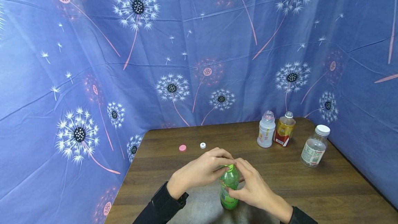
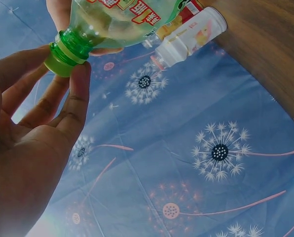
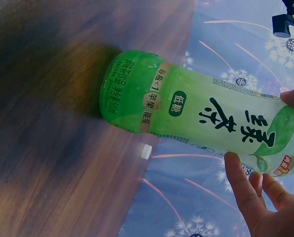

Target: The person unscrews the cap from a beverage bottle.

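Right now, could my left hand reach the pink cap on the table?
Probably yes: nothing stands between the left hand and the pink cap, though that hand pinches the green tea bottle cap.

I am holding a translucent green bottle (image 1: 229, 181) roughly upright between five and six o'clock in the head view, its base resting on or hovering just over the tabletop (image 1: 168, 137). Its pale-green label (image 3: 196, 131) is showing large black characters. I am pinching the lime-green cap (image 2: 59, 66), which is sitting on the neck.
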### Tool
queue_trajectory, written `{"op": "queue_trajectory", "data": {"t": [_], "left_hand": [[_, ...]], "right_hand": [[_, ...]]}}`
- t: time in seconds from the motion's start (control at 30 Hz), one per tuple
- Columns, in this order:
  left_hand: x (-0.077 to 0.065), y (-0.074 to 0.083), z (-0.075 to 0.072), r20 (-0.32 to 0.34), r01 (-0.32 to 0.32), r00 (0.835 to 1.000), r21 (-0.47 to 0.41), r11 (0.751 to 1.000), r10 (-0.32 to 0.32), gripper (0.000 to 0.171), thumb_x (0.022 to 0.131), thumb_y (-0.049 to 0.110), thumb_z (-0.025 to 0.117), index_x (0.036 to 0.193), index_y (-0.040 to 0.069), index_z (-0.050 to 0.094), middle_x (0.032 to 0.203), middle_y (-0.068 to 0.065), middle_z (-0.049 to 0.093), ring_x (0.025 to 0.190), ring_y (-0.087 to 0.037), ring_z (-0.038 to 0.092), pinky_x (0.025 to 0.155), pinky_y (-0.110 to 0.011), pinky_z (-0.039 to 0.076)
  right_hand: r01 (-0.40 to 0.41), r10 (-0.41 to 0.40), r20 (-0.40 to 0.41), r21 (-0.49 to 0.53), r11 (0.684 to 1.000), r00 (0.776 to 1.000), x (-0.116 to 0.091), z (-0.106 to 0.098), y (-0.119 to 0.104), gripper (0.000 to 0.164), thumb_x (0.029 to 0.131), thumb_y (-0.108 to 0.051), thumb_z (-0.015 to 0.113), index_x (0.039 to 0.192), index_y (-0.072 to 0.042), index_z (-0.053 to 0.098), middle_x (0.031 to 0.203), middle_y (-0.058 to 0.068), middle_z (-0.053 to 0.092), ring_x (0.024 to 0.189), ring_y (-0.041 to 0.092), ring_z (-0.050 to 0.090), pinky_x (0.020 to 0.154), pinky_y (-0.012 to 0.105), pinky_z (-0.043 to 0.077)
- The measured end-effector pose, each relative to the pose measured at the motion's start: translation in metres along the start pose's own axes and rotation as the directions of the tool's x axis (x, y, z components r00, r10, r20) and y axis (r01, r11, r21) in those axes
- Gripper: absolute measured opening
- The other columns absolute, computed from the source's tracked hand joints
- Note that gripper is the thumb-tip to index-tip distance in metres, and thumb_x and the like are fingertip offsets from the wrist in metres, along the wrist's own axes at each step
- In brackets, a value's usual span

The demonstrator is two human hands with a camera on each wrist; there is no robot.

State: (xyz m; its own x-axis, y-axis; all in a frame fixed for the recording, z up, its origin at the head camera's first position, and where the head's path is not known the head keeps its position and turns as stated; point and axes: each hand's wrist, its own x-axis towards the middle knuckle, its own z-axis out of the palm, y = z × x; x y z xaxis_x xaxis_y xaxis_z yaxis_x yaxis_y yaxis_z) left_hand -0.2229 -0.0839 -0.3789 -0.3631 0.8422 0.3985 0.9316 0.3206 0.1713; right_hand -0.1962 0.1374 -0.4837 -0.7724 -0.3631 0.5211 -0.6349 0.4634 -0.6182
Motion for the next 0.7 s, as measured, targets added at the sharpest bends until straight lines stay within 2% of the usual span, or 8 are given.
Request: {"op": "queue_trajectory", "data": {"t": [0.4,0.57,0.7], "left_hand": [[0.0013,0.0058,0.0003,-0.047,0.074,0.996,0.062,0.995,-0.071,0.027,0.102,0.021,0.071,0.126,0.009,0.076,0.116,0.000,0.064,0.097,-0.007,0.059,0.081,-0.004,0.043],[0.0008,0.0044,0.0032,-0.054,0.056,0.997,0.068,0.996,-0.052,0.028,0.101,0.022,0.072,0.126,0.009,0.076,0.117,0.000,0.065,0.100,-0.008,0.060,0.083,-0.004,0.044],[0.0008,0.0031,0.0019,-0.031,0.039,0.999,0.047,0.998,-0.038,0.029,0.101,0.018,0.072,0.128,0.009,0.075,0.120,0.000,0.066,0.107,-0.009,0.061,0.087,-0.004,0.045]], "right_hand": [[-0.009,0.009,-0.005,-0.004,1.000,1.000,0.0003,-0.0001,-0.0003,0.081,0.073,-0.016,0.092,0.141,-0.035,0.053,0.128,-0.016,0.057,0.112,0.008,0.058,0.068,0.021,0.059],[-0.004,0.004,-0.006,0.003,1.000,1.000,0.0000,0.0005,0.0009,0.076,0.073,-0.015,0.092,0.137,-0.035,0.055,0.125,-0.017,0.057,0.111,0.007,0.057,0.068,0.021,0.060],[-0.009,0.009,-0.002,0.013,1.000,1.000,-0.0007,0.0006,0.0013,0.076,0.074,-0.015,0.092,0.138,-0.035,0.055,0.126,-0.017,0.057,0.112,0.007,0.057,0.069,0.022,0.060]]}}
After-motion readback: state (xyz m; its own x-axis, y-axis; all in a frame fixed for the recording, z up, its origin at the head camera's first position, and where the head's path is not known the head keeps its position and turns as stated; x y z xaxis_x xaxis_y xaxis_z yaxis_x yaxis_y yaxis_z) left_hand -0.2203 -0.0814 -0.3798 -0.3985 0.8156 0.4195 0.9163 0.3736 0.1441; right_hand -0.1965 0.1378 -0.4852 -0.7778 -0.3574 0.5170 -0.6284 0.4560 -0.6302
